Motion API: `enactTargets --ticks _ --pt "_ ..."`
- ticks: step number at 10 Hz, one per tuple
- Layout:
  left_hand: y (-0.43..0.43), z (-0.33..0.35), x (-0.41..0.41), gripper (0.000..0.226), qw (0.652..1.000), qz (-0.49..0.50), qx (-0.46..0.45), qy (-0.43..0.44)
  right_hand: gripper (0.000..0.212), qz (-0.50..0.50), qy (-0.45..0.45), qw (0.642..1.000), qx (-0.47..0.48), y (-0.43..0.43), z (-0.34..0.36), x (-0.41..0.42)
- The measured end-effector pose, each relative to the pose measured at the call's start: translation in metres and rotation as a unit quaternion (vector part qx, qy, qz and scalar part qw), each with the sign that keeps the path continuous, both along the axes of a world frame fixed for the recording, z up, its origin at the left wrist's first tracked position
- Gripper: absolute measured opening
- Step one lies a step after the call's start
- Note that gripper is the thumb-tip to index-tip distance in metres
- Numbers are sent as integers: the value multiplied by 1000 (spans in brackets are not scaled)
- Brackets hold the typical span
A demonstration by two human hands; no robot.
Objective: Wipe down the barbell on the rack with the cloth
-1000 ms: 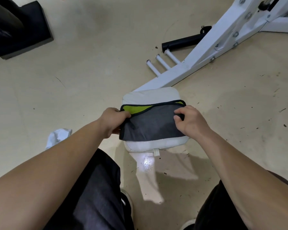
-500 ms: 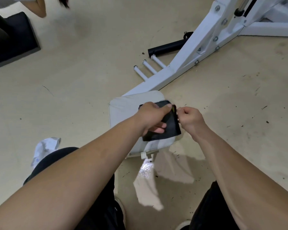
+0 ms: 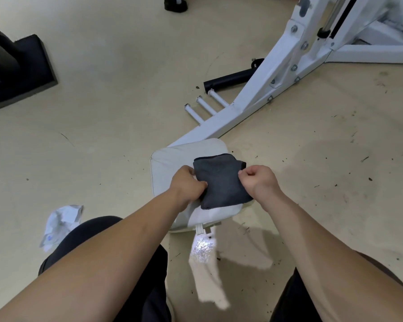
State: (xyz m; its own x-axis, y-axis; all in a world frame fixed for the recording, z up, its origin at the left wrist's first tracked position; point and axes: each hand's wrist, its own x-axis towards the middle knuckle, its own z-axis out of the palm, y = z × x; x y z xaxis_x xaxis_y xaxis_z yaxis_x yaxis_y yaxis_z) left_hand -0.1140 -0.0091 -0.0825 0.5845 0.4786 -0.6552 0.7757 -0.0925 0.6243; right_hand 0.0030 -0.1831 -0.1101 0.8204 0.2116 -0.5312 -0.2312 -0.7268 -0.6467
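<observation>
A dark grey cloth [image 3: 221, 180], folded into a small rectangle, lies on a white padded seat [image 3: 172, 163] low in front of me. My left hand [image 3: 186, 182] grips the cloth's left edge. My right hand [image 3: 258, 180] pinches its upper right corner. The white rack frame [image 3: 277, 75] slants up to the top right, with a chrome rod and black cable beside its upright. No barbell shows in this view.
Three white pegs [image 3: 203, 105] and a black tube [image 3: 228, 81] stick out of the frame's base. A black block [image 3: 21, 73] sits on the floor at far left. A crumpled white wrapper [image 3: 61, 223] lies by my left knee. The beige floor is speckled with debris.
The cloth was spread wide with a yellow-green side showing; my hands folded it over and it is now a smaller all-grey rectangle. My view has tilted up toward the rack.
</observation>
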Motion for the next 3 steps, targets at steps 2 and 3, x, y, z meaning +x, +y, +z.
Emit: enactTargets --ticks 2,3 --pt "25 10 -7 34 995 33 89 -24 21 63 -18 996 53 15 13 -4" --pt "44 22 -19 31 982 -64 166 62 22 94 -14 994 45 24 24 -7"
